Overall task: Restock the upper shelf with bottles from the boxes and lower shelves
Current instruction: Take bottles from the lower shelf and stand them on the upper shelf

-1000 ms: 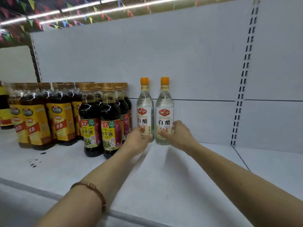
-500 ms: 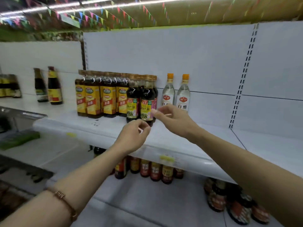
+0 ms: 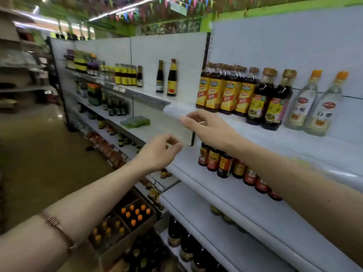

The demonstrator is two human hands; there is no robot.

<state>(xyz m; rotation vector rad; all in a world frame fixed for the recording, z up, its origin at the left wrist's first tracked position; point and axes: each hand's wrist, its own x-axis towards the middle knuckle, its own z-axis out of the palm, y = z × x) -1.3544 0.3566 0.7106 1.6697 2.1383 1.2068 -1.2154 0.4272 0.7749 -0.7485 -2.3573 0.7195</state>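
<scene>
Two clear vinegar bottles (image 3: pixel 312 107) with orange caps stand on the white upper shelf (image 3: pixel 294 142) at the right, beside dark soy bottles (image 3: pixel 267 101) and yellow-labelled bottles (image 3: pixel 225 91). My left hand (image 3: pixel 159 152) hangs in the air in front of the shelf edge, fingers loosely curled, holding nothing. My right hand (image 3: pixel 206 126) is a little higher, fingers spread, also empty. Below on the floor sits a cardboard box (image 3: pixel 125 224) with several orange-capped bottles. Dark bottles (image 3: pixel 220 163) line the lower shelf.
The shelving runs away to the left with more bottles (image 3: pixel 125 75) and a green pack (image 3: pixel 135 121). Two tall dark bottles (image 3: pixel 166 77) stand alone on the adjoining shelf. The aisle floor (image 3: pixel 39 150) lies at the left. More dark bottles (image 3: pixel 184 244) fill the bottom shelf.
Both hands have let go of the two vinegar bottles and drawn back from the shelf. My view has swung left and down, bringing the aisle and the floor box into sight.
</scene>
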